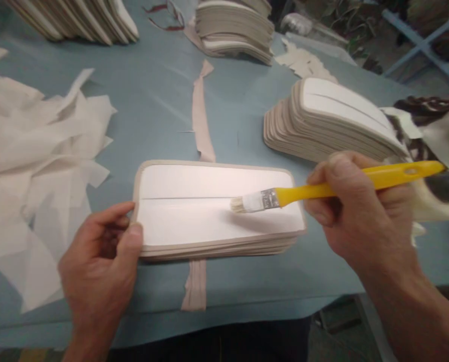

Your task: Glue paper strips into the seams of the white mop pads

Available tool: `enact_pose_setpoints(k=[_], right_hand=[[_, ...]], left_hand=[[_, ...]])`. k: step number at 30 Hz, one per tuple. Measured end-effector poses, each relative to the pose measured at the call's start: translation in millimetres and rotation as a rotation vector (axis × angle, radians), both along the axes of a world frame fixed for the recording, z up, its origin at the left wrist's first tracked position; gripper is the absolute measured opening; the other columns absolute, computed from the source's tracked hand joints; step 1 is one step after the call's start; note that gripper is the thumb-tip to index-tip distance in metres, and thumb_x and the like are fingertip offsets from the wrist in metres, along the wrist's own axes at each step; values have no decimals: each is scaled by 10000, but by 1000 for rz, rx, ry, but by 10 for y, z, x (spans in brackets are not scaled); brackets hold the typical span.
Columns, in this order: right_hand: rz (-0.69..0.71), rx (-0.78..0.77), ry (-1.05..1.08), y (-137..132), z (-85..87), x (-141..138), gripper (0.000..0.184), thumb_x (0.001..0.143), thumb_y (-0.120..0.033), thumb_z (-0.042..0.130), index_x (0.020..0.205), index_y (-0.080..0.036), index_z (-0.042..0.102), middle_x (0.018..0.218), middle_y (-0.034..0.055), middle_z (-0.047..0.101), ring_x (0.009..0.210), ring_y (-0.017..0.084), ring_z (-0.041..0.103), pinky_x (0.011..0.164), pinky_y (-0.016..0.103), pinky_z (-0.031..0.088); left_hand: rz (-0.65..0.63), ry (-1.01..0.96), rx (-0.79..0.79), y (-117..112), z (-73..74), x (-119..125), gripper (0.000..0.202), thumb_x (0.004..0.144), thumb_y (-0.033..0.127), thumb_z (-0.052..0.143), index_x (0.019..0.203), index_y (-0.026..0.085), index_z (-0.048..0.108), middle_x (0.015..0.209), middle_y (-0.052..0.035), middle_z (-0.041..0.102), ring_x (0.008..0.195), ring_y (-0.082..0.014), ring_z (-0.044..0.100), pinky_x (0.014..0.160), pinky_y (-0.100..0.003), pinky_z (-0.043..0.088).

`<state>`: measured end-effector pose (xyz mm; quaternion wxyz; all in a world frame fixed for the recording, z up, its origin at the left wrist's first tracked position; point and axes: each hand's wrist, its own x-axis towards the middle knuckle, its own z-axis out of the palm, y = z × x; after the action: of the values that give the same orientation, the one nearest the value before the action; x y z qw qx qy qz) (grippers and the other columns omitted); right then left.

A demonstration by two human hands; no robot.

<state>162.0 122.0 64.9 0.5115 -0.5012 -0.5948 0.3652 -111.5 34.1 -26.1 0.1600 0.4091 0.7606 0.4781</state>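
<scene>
A stack of flat white pieces with beige edging (pixel 194 221) lies in front of me on the blue-grey table (pixel 152 100). The top piece has a seam line along its middle. My left hand (pixel 100 261) grips the stack's left end, thumb on top. My right hand (pixel 356 211) is closed round a yellow-handled paintbrush (pixel 322 190). The pale bristles touch the top piece near its middle, just right of the seam's end.
A similar fanned stack (pixel 330 125) lies at the right, two more stacks (pixel 232 27) at the back. Loose white paper sheets (pixel 32 161) cover the left. A beige strip (pixel 201 115) runs under the near stack to the table's front edge.
</scene>
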Motion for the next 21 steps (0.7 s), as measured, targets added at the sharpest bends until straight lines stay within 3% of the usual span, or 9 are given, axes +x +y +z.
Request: enact_pose_setpoints(k=[4, 8, 15, 21], right_hand=[[145, -70, 37, 41, -54, -656, 406, 994, -478, 767, 700, -240, 617, 496, -73, 466, 375, 81, 406, 387, 258, 352], [198, -65, -9, 51, -46, -1036, 436, 995, -516, 758, 705, -249, 571, 504, -80, 467, 396, 84, 450, 396, 242, 392], [194, -126, -35, 81, -164, -1240, 410, 1015, -514, 722, 740, -252, 570, 474, -85, 485, 380, 91, 458, 401, 238, 407], [100, -28, -145, 119, -211, -1176, 436, 1013, -453, 725, 671, -256, 542, 465, -60, 507, 403, 105, 479, 398, 252, 401]], left_hand=[[-39, -77, 50, 1, 7, 28, 326, 851, 394, 709, 1107, 207, 788, 827, 5, 640, 628, -99, 548, 587, -224, 501], [-75, -134, 72, -11, -3, 45, 296, 872, 366, 694, 1102, 199, 776, 827, 13, 615, 617, -88, 526, 557, -220, 470], [-106, -134, 90, -14, -30, 40, 310, 905, 338, 668, 1157, 186, 764, 865, 15, 624, 650, -80, 522, 596, -217, 468], [-92, -138, 83, -2, -22, 30, 312, 875, 332, 681, 1127, 177, 781, 849, 13, 617, 633, -79, 513, 586, -220, 473]])
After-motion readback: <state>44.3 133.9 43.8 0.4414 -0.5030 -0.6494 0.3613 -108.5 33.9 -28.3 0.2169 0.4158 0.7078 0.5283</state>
